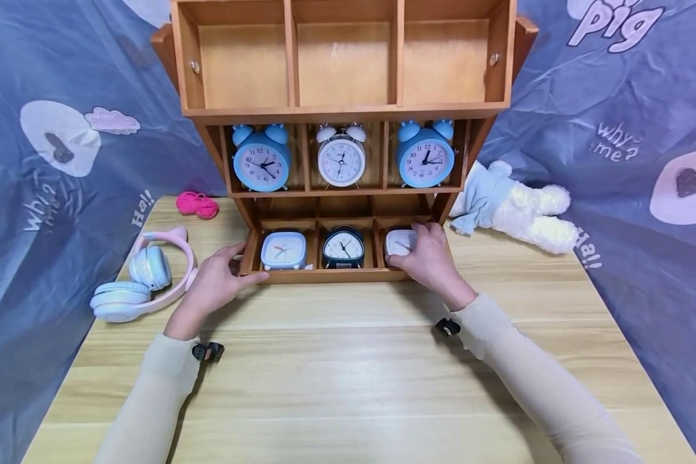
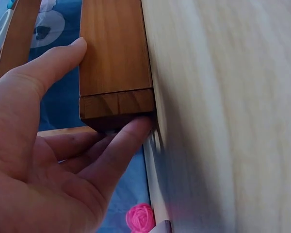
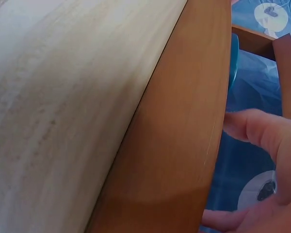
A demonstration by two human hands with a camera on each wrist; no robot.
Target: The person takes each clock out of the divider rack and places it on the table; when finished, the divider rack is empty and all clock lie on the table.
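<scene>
A tiered wooden shelf (image 1: 336, 276) stands on the table, with clocks in its lower two tiers. My left hand (image 1: 214, 282) grips the left end of the bottom tier; in the left wrist view its thumb lies at the edge of the front board (image 2: 115, 48) and the fingers bend round the end. With thumb and fingers, my right hand (image 1: 432, 261) holds a small white alarm clock (image 1: 398, 241) in the bottom right compartment, partly covering it. Beside it, a dark triangular clock (image 1: 343, 247) fills the middle compartment and a light-blue square clock (image 1: 284, 250) the left one.
Two blue twin-bell clocks (image 1: 261, 162) flank a white one (image 1: 341, 161) in the middle tier. Headphones (image 1: 151, 277) and pink yarn (image 1: 197, 204) lie at left. At right, a white plush toy (image 1: 516, 206) lies behind the shelf. Patterned blue cloth (image 1: 632, 193) surrounds the table.
</scene>
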